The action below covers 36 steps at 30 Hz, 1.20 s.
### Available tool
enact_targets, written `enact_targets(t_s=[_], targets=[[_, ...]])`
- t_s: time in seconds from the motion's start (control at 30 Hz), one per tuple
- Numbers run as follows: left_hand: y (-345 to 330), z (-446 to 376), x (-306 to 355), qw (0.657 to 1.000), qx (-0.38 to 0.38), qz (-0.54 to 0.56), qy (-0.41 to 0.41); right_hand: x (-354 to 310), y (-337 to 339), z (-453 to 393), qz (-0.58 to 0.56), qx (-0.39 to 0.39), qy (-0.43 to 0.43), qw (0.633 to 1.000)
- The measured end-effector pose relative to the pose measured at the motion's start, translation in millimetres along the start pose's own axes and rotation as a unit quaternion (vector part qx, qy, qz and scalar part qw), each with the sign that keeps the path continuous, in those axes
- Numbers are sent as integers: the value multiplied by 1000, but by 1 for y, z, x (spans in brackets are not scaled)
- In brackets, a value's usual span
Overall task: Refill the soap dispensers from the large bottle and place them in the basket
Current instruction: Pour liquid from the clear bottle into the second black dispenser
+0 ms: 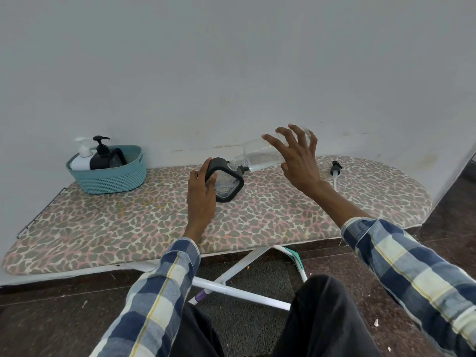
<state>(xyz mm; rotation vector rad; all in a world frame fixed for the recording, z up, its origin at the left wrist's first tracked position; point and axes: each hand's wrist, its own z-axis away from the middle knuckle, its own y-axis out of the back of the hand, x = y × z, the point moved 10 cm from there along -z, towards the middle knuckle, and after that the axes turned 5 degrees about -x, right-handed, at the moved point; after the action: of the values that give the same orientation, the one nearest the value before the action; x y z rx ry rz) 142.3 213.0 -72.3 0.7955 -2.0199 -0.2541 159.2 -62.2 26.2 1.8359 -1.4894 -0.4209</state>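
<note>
Pouring from the clear bottle (260, 154), tipped nearly flat with its neck at the mouth of the dispenser (226, 182), the right hand (296, 161) grips with fingers splayed, a loose hold that could let it roll or slip. The left hand (202, 188) wraps the tilted dispenser on the board (128, 222); misaligned mouths would likely spill soap. The basket (108, 173) sits far left, the pump (335, 171) right.

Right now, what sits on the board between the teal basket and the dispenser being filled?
Nothing in the head view: only bare leopard-print ironing board lies between the basket and the dispenser that the left hand holds.
</note>
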Motion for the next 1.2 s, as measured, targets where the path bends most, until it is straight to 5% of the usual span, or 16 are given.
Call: enact_targets(t_s=[0.93, 1.2], targets=[[0, -1, -2, 1000, 2, 0, 6, -1, 1, 0, -6, -11, -1, 1000], [0, 0, -2, 1000, 3, -1, 7, 1, -14, 14, -88, -58, -65, 992]])
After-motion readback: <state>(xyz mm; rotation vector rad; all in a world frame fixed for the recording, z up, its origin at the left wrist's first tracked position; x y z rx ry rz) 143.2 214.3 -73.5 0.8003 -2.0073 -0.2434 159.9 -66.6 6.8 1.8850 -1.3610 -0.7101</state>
